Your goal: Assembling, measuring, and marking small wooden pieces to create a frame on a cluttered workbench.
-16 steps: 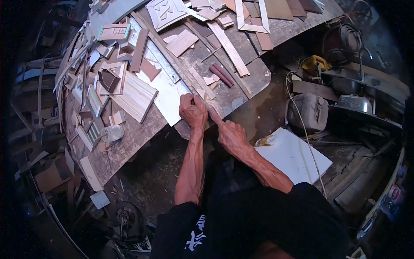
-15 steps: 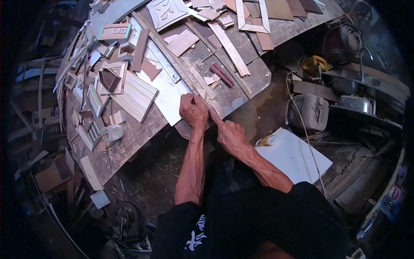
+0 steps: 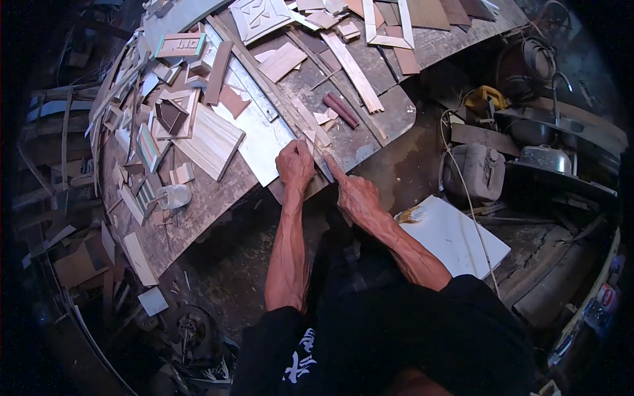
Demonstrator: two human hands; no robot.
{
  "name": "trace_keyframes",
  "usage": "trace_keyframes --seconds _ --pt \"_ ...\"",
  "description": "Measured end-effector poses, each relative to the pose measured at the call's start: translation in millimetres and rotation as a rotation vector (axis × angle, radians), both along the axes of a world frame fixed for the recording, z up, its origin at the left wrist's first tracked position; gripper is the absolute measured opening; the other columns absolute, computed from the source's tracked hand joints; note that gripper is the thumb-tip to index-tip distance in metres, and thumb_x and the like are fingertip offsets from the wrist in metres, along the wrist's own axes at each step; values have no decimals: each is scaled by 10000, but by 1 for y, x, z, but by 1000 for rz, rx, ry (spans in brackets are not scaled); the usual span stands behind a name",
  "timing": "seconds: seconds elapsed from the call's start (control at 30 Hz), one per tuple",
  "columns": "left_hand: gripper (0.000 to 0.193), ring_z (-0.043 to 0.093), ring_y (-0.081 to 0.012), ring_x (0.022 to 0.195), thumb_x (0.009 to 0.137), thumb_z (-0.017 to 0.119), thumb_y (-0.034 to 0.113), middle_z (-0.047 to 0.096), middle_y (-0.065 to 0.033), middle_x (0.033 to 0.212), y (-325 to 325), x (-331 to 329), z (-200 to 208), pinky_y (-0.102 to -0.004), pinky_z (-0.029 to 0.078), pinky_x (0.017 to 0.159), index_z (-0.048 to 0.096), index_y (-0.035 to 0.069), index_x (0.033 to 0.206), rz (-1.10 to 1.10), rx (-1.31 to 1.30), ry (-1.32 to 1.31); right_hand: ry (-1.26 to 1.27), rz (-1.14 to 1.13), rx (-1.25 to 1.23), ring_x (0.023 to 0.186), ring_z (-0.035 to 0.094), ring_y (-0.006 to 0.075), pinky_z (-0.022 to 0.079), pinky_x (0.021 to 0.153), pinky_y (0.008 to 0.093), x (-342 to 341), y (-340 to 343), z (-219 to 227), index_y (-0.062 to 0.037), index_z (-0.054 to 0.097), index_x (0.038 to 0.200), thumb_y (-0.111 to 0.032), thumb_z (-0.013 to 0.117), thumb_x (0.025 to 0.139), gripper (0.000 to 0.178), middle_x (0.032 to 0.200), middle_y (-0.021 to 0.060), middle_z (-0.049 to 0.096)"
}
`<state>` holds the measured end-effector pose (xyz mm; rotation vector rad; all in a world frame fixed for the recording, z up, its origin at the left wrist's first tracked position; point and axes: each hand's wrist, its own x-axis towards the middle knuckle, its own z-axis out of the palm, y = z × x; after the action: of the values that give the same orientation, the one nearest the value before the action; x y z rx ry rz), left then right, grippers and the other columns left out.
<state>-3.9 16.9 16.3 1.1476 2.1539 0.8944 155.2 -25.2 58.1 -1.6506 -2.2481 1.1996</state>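
My left hand (image 3: 294,164) is closed at the near edge of the workbench (image 3: 218,211), its thumb and fingers pinching a small pale pointed sliver (image 3: 309,136). Just right of it is my right hand (image 3: 357,198), with the index finger stretched forward toward the bench edge and the other fingers curled in. Whatever those curled fingers hold, if anything, is hidden. A white board (image 3: 259,158) lies beside my left hand. Beyond my fingertips are a dark red cylinder pair (image 3: 341,110), some pale offcuts (image 3: 322,117) and a long narrow wood strip (image 3: 353,74).
Wood scraps, a carved white panel (image 3: 259,18) and a pale frame (image 3: 388,25) crowd the bench. A clear cup (image 3: 174,197) stands near its left edge. At right are a grey jerrycan (image 3: 473,173), a white slab (image 3: 456,236), a hanging cord (image 3: 467,198) and a metal sink (image 3: 528,125).
Both hands have shifted slightly away from me along the bench edge. The pale sliver shows more clearly above my left fingers. The whole view has moved a little.
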Motion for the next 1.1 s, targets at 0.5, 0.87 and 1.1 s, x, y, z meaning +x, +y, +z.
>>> trace_keyframes --seconds 0.5,0.87,1.1 --pt "316 618 -401 619 856 550 324 617 -207 643 -5 11 0 -475 477 569 676 63 730 -29 103 333 43 -70 -35 636 579 455 426 609 542 -2 2 -9 -360 204 1452 -78 428 823 724 691 276 584" --pt "289 623 -400 622 844 556 318 620 -205 642 -6 14 1 -479 481 568 684 79 743 -2 80 346 71 -40 -39 637 581 447 441 610 523 -2 0 -14 -286 187 1469 -26 496 784 795 705 256 595" --pt "292 629 -393 651 837 552 330 633 -198 670 -4 11 2 -477 489 597 697 87 763 9 32 325 118 -44 3 625 578 437 440 603 524 -4 -5 -26 -281 185 1470 -11 493 772 809 680 251 581"
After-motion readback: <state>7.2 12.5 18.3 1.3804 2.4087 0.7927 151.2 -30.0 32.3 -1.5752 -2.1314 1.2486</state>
